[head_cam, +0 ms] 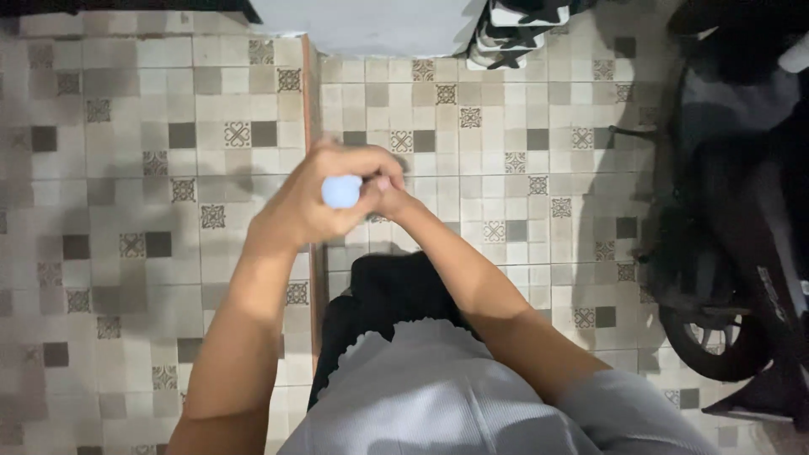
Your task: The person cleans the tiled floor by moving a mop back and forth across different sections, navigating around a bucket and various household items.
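Note:
I look straight down at my two arms stretched out over a tiled floor. My left hand (316, 198) is closed around a pale blue rounded handle end (341, 191), which points toward the camera. My right hand (386, 192) sits just beyond it, fingers curled on the same handle, mostly hidden behind the left hand. Whatever the handle belongs to is hidden below the hands. My grey ruffled top and dark trousers fill the bottom middle.
Patterned beige and grey floor tiles (126, 168) spread all around, with a brown strip (310, 101) running between two sections. A dark motorbike (742, 253) stands at the right. Black-and-white shoes (514, 34) sit by a pale wall at the top.

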